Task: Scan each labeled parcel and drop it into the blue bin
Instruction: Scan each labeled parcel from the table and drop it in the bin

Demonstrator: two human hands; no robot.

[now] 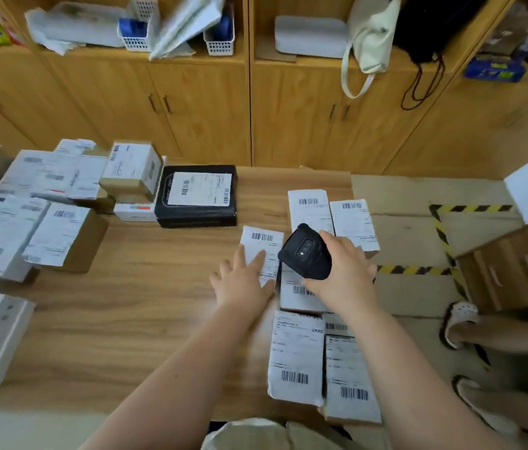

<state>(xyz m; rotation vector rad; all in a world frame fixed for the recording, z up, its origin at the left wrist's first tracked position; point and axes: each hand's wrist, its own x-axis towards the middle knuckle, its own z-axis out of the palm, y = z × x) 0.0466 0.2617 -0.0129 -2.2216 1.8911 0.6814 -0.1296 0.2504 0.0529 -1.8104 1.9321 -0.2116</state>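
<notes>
Light: was bright, even.
Glare: lay pale on the table (pixel 145 323) before me.
Edges: were smeared, bowed.

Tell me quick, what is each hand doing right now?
Left hand: open, fingers flat on a labeled parcel.
Right hand: closed around the black handheld scanner.

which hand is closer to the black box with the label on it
Left. The left hand lies in front of the black box, slightly right; the right hand, holding the scanner, is farther right.
</notes>
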